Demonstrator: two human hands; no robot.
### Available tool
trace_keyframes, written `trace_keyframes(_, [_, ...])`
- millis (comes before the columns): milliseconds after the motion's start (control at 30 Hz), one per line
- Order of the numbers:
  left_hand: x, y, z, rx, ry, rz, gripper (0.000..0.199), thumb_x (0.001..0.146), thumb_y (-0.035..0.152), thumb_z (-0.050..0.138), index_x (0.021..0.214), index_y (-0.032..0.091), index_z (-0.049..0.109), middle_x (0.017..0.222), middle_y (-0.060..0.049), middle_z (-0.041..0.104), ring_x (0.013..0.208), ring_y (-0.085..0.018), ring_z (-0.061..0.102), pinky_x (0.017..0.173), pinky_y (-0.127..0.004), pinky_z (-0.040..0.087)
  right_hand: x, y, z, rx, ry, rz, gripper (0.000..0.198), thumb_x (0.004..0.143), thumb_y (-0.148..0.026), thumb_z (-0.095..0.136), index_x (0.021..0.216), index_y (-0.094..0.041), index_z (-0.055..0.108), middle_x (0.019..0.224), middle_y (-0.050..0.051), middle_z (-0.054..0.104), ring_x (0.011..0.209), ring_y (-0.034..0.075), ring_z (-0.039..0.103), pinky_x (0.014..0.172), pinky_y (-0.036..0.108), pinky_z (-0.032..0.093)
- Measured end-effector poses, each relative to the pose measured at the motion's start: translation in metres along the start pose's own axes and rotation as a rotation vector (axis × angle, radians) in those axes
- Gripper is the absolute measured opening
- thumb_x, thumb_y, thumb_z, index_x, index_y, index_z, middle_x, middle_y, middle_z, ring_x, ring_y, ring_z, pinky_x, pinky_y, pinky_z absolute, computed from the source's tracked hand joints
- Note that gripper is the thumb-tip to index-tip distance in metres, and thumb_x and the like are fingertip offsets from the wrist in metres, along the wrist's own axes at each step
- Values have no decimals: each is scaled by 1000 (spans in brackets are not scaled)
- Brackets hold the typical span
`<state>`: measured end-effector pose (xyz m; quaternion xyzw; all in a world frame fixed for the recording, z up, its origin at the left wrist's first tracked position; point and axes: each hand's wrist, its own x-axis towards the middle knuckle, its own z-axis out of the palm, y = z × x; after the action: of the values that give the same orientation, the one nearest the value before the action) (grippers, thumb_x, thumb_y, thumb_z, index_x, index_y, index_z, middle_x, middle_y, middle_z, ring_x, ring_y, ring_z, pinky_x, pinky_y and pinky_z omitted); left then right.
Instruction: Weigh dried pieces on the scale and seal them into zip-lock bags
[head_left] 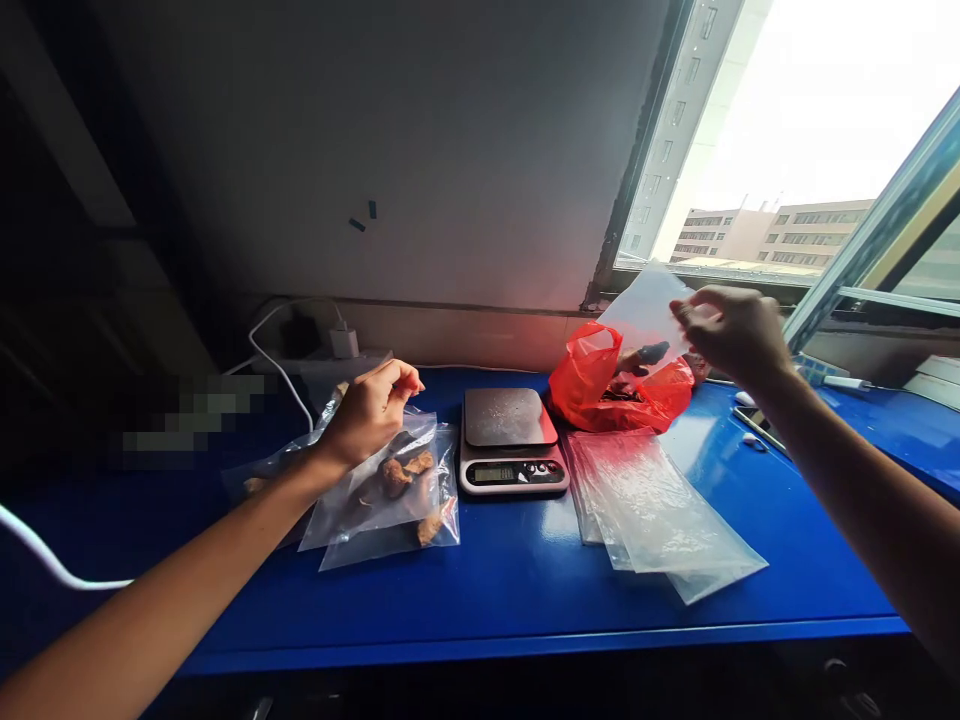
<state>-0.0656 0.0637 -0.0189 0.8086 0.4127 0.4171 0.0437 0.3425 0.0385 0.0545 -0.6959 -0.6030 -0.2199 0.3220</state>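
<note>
My right hand (731,330) pinches the edge of a translucent plastic bag (645,305) above an open red carrier bag (592,385). Dark and brown pieces (637,360) show in the red bag's mouth. My left hand (375,405) has its fingertips pressed together over clear bags (352,510) holding lumpy brown pieces (405,475); whatever it grips, if anything, cannot be made out. Between the hands stands a kitchen scale (510,420) with a bare dark platform. A stack of flat clear bags (652,500) lies in front of the red bag.
All of this rests on a blue table (510,590). A white charger (344,343) and cable are at the back left. A phone (761,425) and small white earbuds (754,442) lie on the right, near an open window (810,130). Another white cable (60,565) curves at the left.
</note>
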Motion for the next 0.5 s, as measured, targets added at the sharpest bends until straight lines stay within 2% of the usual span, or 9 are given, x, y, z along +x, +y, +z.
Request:
trace_keyframes(100, [-4,-8,-4,14,23,-24,15,91,16,41,80,17,52,83,-3,63,77,-14,59,73,-26,46,7,-9,5,-110,-110,-25,27,83,-44,56,83,-21,71,82,9,70,69,21,58,60,30,34])
trace_keyframes(267, [-10,-3,-5,32,-37,24,17,94,19,42,99,15,58,87,-3,65,82,-14,61,77,-27,47,16,-19,-10,-168,-85,-30,26,85,-42,56,94,-25,73,85,9,72,67,19,56,59,31,33])
trace_keyframes(333, [-11,-1,-4,46,-66,53,18,93,21,45,97,15,61,91,-4,66,85,-15,61,80,-28,47,17,-16,-24,-104,10,-13,25,86,-37,57,95,-20,73,80,10,71,67,16,58,61,32,36])
trace_keyframes(400, [-12,1,-3,66,-92,88,21,93,23,46,96,15,65,96,-5,65,88,-16,61,84,-30,47,16,-10,-42,33,182,69,28,87,-35,58,98,-15,74,71,12,69,64,14,60,62,33,39])
trace_keyframes(500, [-14,7,-3,72,-114,98,28,93,26,45,99,14,69,106,-9,64,96,-19,61,88,-33,48,8,-6,-62,381,418,174,50,89,-50,50,105,-8,72,65,12,65,52,10,57,52,35,35])
